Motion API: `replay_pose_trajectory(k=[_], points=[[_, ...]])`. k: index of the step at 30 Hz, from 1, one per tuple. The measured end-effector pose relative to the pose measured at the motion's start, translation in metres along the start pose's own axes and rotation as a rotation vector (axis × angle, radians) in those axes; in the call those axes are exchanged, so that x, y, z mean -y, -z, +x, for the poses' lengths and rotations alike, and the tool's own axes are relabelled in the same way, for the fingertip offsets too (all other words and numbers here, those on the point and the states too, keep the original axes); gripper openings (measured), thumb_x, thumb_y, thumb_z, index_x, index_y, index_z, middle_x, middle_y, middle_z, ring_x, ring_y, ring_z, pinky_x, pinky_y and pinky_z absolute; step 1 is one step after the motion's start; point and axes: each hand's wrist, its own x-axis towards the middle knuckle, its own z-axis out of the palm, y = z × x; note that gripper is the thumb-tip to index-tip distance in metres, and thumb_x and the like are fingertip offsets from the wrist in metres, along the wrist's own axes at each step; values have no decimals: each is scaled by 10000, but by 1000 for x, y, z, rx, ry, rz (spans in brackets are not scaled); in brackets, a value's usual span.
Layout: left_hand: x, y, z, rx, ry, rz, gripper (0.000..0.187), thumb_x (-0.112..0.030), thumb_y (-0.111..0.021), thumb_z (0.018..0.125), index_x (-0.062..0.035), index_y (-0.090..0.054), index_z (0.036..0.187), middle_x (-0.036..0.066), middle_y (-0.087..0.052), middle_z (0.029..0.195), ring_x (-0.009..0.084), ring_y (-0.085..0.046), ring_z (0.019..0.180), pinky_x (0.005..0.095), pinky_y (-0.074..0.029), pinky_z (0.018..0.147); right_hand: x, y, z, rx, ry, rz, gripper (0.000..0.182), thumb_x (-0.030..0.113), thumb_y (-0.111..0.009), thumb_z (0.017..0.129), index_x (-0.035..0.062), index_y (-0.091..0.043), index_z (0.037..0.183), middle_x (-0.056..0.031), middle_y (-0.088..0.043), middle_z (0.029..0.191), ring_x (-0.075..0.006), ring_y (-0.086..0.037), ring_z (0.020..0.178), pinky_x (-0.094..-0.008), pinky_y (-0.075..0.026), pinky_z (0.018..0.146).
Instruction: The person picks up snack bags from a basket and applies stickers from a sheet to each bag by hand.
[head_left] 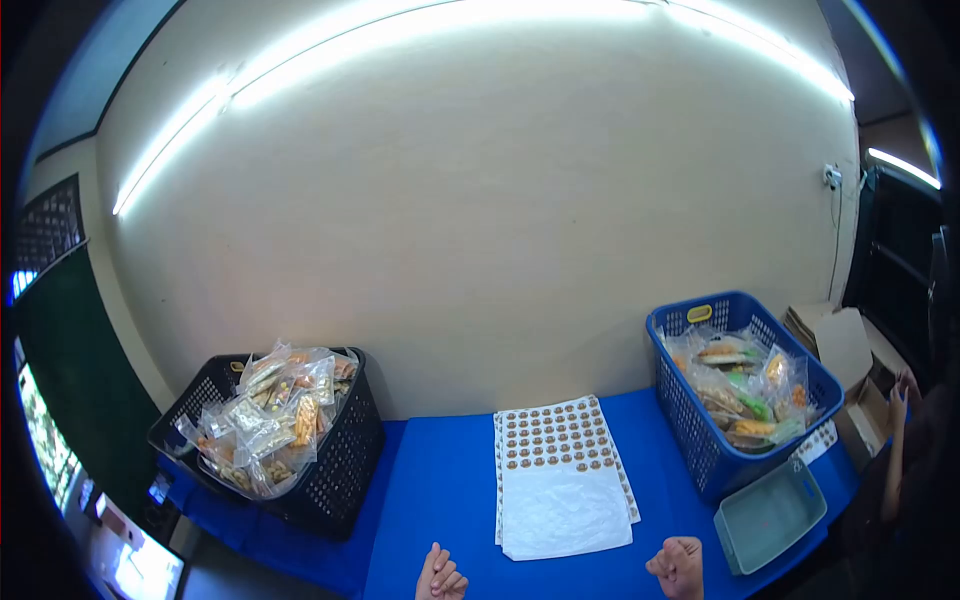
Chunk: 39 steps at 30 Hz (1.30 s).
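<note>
My left hand [441, 575] is curled closed at the bottom edge, thumb up, over the blue tablecloth [440, 470]; nothing shows in its fingers. To the right, my right hand [678, 568] makes a loose fist, also with nothing visible in it. Between and beyond the two hands lie sheets of round brown stickers [548, 435], stacked slightly askew. The lower part of the top sheet is bare white backing [566, 512], somewhat wrinkled. Neither hand touches the sheets. Nearest my right hand is a grey-green plastic tray [735, 540], with no contents visible.
A black perforated basket [350, 460] at left holds heaped clear packets of food [270, 420]. At right, a blue basket [690, 450] holds similar packets [740, 385]. Behind it stand cardboard boxes [845, 350]. Another person's arm [893, 470] is at the far right.
</note>
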Motion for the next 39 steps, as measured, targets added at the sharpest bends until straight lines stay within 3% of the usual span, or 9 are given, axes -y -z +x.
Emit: replay_pose_trajectory(k=[2,5,6,8,15,21,27,33,39], points=[[1,12,-4,-84,-35,146,322,-300,-458,843,-85,-510,1076,100,-596,671,179,-556,526,260,-461,583,8,0,1,-220,-127,-245,486,319,-607,735,18,-420,1068,-162,-549,881,-207,-558,704,-320,-460,612],[-10,-13,-1,-722,-301,1001,260,-248,-373,880,-33,-518,864,101,-575,655,153,-537,517,200,-386,474,6,-39,18,-523,-323,-638,609,285,-576,774,24,-277,1236,-196,-517,1010,-172,-562,703,-264,-479,542],[-8,-42,10,-908,-253,1398,365,-307,-425,852,2,-435,1045,134,-570,821,191,-552,714,272,-424,635,12,-105,49,-443,-119,-531,723,298,-588,761,61,-154,1289,-199,-442,1127,-213,-560,803,-277,-487,576],[-35,-50,6,-916,-68,2091,979,-655,-415,697,8,-11,1293,213,-43,1344,332,-38,1251,566,-26,936,7,-106,56,-411,-67,-594,797,304,-593,755,95,-55,1305,-200,-384,1186,-239,-548,859,-294,-490,604],[-115,-111,34,-1344,-173,2796,932,-611,-506,656,-91,-102,1317,244,32,1333,427,68,1219,630,56,880,7,-97,66,-424,17,-685,823,136,-557,787,159,78,1310,-211,-285,1261,-260,-532,914,-308,-478,685],[-215,-41,44,-1551,80,2922,770,-434,-604,659,-91,-275,1265,222,-81,1332,392,-20,1234,612,-11,919,13,-83,56,-480,3,-724,733,95,-533,797,121,-16,1315,-187,-392,1178,-213,-545,852,-275,-462,694],[-244,-22,44,-1581,-430,2947,756,-265,-603,675,59,-212,1236,161,-256,1295,279,-252,1197,548,-47,969,32,-68,12,-718,-13,-778,561,92,-527,800,79,-220,1269,-129,-494,1057,-148,-544,778,-236,-445,675],[-250,-41,50,-1472,-492,2964,664,-153,-591,659,-80,-283,1243,161,-370,1189,272,-354,1121,487,-180,960,22,-41,-2,-786,-76,-831,369,101,-516,809,42,-393,1151,-79,-556,941,-108,-536,731,-209,-427,643],[-273,-26,37,-1311,-783,3209,152,-94,-509,726,-84,-551,871,45,-548,823,200,-516,788,351,-329,724,1,-44,19,-641,-118,-831,291,93,-512,810,21,-455,1086,-75,-568,907,-109,-538,716,-204,-423,636]])
